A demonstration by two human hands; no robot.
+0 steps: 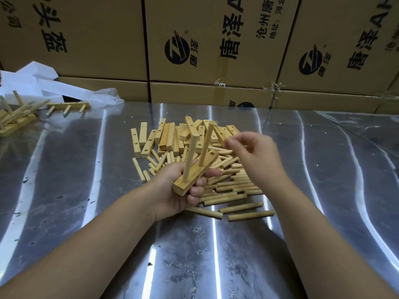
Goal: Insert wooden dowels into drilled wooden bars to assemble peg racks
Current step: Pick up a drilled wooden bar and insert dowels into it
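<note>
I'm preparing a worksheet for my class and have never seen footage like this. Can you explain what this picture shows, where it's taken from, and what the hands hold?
There is no machine here: a person works with bare hands, and the single picture comes from a camera worn on their head, looking down. The left hand grips a drilled wooden bar with two dowels standing in it; a third hole is empty. The right hand hovers, blurred, above the loose dowels. More drilled bars lie behind, finished racks far left, on a shiny metal table.
</note>
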